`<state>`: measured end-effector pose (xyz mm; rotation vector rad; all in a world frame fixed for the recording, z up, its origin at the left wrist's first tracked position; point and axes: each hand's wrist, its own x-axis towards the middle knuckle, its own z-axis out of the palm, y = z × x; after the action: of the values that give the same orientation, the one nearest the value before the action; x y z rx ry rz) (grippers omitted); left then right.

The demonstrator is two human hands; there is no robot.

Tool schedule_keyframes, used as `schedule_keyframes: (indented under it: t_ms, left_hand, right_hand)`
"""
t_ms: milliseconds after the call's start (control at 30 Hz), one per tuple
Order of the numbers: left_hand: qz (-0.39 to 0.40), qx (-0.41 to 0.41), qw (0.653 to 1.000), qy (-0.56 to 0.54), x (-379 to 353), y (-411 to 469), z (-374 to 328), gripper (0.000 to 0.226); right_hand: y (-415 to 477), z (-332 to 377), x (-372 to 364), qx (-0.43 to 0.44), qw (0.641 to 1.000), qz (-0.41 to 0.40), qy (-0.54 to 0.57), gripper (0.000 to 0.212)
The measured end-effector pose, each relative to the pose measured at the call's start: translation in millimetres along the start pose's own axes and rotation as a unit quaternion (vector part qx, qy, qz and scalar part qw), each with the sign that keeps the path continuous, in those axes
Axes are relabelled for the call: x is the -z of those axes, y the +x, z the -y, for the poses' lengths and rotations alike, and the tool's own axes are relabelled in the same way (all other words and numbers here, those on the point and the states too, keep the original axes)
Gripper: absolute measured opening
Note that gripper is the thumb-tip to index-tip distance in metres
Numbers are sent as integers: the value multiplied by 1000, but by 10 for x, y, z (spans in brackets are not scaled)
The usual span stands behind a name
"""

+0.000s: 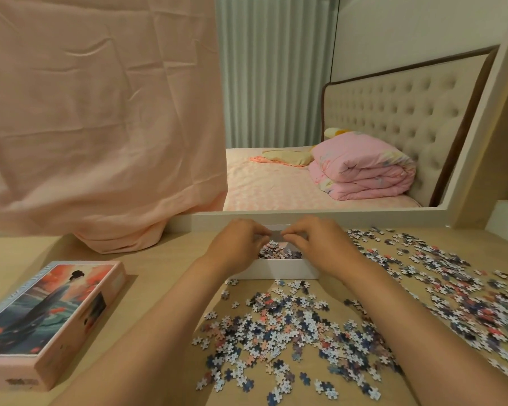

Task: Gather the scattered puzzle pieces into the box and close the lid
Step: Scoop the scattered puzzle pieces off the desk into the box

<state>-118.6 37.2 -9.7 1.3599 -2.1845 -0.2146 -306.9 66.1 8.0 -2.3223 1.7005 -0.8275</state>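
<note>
Over the shallow white cardboard box (276,271), the left hand (238,244) and right hand (320,244) are held with fingers curled, tips nearly touching; any grip can't be told. The small blue-pink puzzle pieces (291,332), mostly scattered beside it, are best released low inside tbh.
</note>
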Motion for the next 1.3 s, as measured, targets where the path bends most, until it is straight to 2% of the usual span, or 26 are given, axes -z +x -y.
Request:
schedule_keyframes:
  t_ms: [100, 300, 367, 433, 500, 533, 667, 733, 933, 1033, 1133, 1300]
  left_hand:
    - [-28, -39, 999, 22, 80, -94, 48, 25]
    - [-16, -31, 999, 12, 191, -292, 132, 32]
    - [-16, -34, 999, 12, 219, -366, 110, 30]
    - [-9, -36, 999, 20, 277, -471, 89, 26]
    - [55, -31, 997, 49, 341, -610, 84, 25]
    - [99, -27, 993, 60, 357, -683, 90, 29]
    - [250, 11, 965, 81, 320, -920, 105, 73]
    - [269, -7, 958, 102, 258, -959, 78, 77]
    - [185, -35, 981, 50, 110, -926, 11, 34]
    - [166, -29, 986, 13, 88, -906, 35, 20]
    - [156, -24, 987, -17, 87, -875, 60, 13]
    - [152, -9, 985, -82, 107, -830, 121, 12]
  right_hand:
    - [-5, 70, 101, 21, 999, -2, 28, 18]
    - [-188, 347, 54, 50, 988, 149, -2, 19]
    - [-270, 432, -6, 59, 977, 202, -26, 30]
    - [-353, 442, -97, 58, 957, 278, -58, 53]
    - [-434, 414, -172, 62, 937, 328, -101, 72]
    - [-464, 400, -189, 65, 932, 339, -112, 74]
    - [-505, 386, -196, 72, 941, 314, -101, 55]
    - [-506, 407, -202, 73, 951, 286, -92, 43]
    - [-524, 413, -222, 33, 969, 239, -46, 21]
    - [-518, 384, -226, 20, 977, 210, -23, 13]
    - [-497, 363, -215, 11, 983, 181, -3, 6]
    - [-401, 329, -99, -28, 988, 140, 54, 10]
